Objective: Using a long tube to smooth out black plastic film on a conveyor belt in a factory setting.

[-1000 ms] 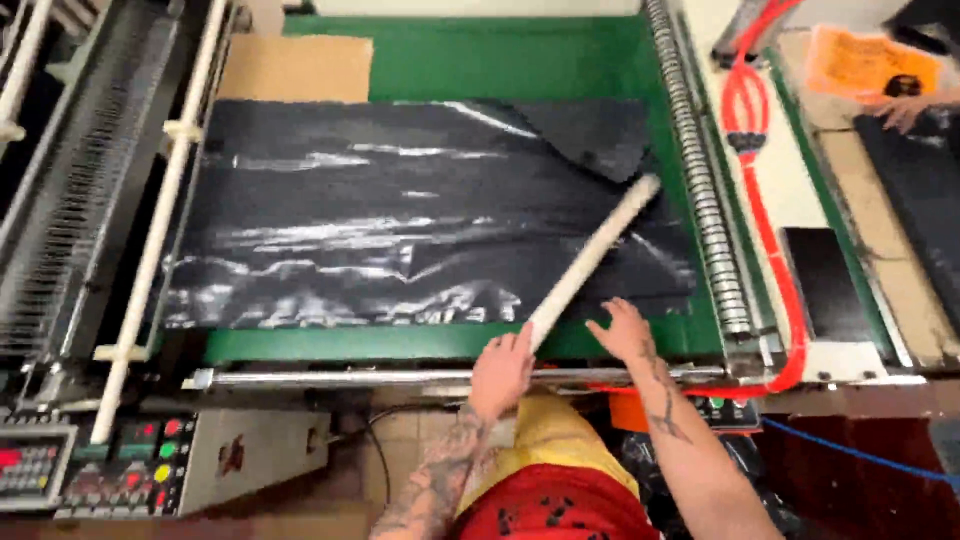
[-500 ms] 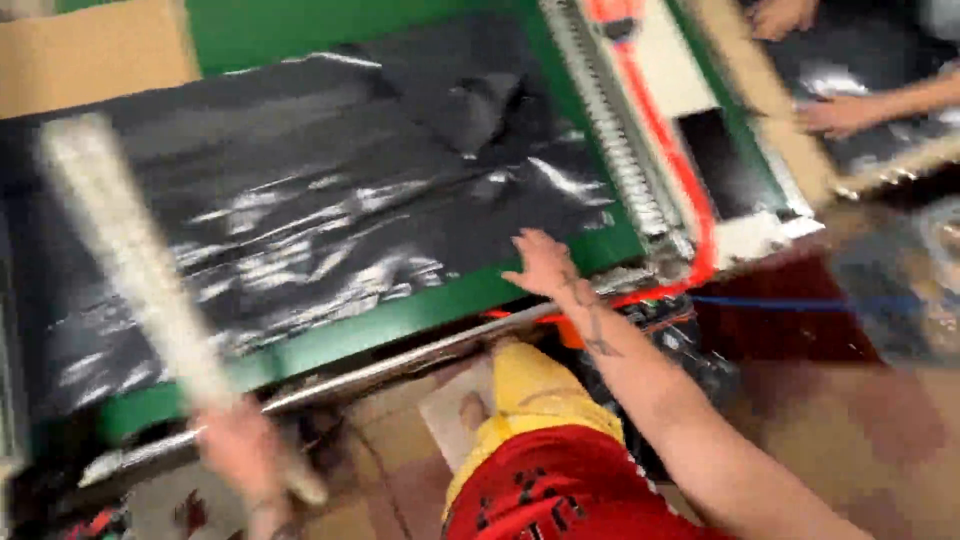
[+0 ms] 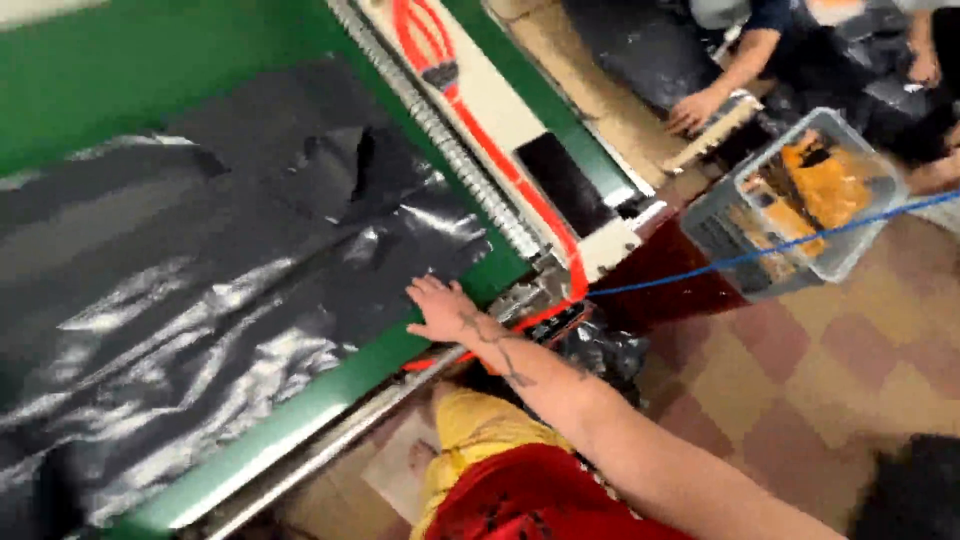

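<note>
A wide sheet of glossy black plastic film (image 3: pixel 200 300) lies crumpled and wrinkled across the green flat bed of the machine (image 3: pixel 150 70), filling the frame from nine o'clock to the centre. One corner of the film is folded back on itself near twelve o'clock of the sheet. Along the bed's near edge, toward six o'clock, runs a silver metal rail (image 3: pixel 310 465).

The person's right hand (image 3: pixel 437 307) rests flat at the centre of the view, palm down and fingers spread wide, gripping nothing; its fingertips touch the film's edge at the sheet's four o'clock corner, where film meets green bed. The tattooed forearm runs off toward five o'clock, above a yellow and red garment (image 3: pixel 500 480). The left hand is out of view.

Just beside the hand at one o'clock, a ribbed silver metal roller (image 3: pixel 450 140) runs diagonally up toward eleven o'clock, with a red hose (image 3: pixel 480 150) alongside it. A thin blue cord (image 3: pixel 760 250) stretches from the machine's corner toward three o'clock.

At two o'clock stands a grey slatted plastic crate (image 3: pixel 730 235) holding orange things. Near one o'clock, another person's hand (image 3: pixel 693 108) presses on a pale wooden strip (image 3: pixel 715 130).
</note>
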